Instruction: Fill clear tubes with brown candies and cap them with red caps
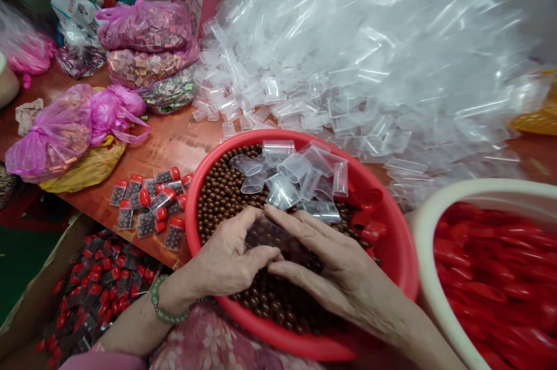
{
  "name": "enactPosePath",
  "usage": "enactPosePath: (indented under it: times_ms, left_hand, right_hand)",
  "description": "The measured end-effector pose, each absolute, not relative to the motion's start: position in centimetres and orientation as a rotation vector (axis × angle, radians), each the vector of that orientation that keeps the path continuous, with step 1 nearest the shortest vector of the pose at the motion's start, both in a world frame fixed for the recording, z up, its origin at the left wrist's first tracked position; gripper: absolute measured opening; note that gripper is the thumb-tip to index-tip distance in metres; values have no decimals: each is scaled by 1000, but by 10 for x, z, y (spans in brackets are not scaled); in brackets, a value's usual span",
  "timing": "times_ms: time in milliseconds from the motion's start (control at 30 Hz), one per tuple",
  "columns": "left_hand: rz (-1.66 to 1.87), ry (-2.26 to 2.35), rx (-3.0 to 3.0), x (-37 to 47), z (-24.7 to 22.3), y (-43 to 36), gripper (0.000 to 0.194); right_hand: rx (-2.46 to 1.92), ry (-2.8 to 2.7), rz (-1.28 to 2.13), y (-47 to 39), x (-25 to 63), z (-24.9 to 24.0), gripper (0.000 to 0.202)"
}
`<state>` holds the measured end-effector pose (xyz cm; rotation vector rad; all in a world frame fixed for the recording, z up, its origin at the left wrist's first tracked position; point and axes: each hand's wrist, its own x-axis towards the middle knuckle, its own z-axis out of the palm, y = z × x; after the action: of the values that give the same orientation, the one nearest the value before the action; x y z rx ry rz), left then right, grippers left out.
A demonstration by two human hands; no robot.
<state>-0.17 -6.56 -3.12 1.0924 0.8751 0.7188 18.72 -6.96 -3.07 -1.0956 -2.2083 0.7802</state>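
Over a red basin (409, 260) of brown balls (226, 184), my two hands meet at the fingertips. My left hand (232, 254), a beaded bracelet on its wrist, curls round a clear plastic container (267, 234), which is partly hidden between the hands. My right hand (331, 260) has its fingers stretched out and apart, with fingertips and thumb beside that container. Just beyond them, loose clear containers (293, 167) lie on the balls. Several red caps (372, 231) sit at the basin's right side.
Filled, red-capped containers (150, 202) lie left of the basin, with many more in a carton (39, 277) below. A pale tub (424, 242) of red caps (500, 277) stands at right. A large heap of clear containers (369, 57) fills the back; bundled pink bags (148, 28) stand back left.
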Motion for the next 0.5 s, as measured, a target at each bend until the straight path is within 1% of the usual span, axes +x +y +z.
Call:
enactPosePath:
  times_ms: [67, 100, 133, 167, 267, 333, 400, 500]
  left_hand:
    - [722, 844, 1037, 0, -29, -64, 22]
    - [727, 830, 1007, 0, -28, -64, 21]
    - [730, 824, 986, 1, -28, -63, 21]
    - [731, 826, 971, 1, -28, -63, 21]
    - [711, 845, 957, 1, -29, -63, 20]
    - [693, 857, 979, 0, -30, -64, 20]
    - [681, 862, 1019, -2, -30, -65, 21]
    - [661, 865, 1142, -4, -30, -64, 21]
  right_hand:
    - [-1155, -2170, 803, -72, 190, -31, 75]
    - [-1186, -2118, 814, -74, 191, -30, 79]
    - [-1200, -2068, 821, -75, 192, -29, 80]
    - [-1198, -2037, 824, -76, 192, -29, 77]
    - [-1110, -2080, 840, -77, 190, -28, 59]
    - [-1077, -2112, 885, -76, 189, -29, 52]
    - [-1086, -2069, 909, -73, 188, -29, 45]
    - [-1110, -1986, 924, -67, 191, -26, 28]
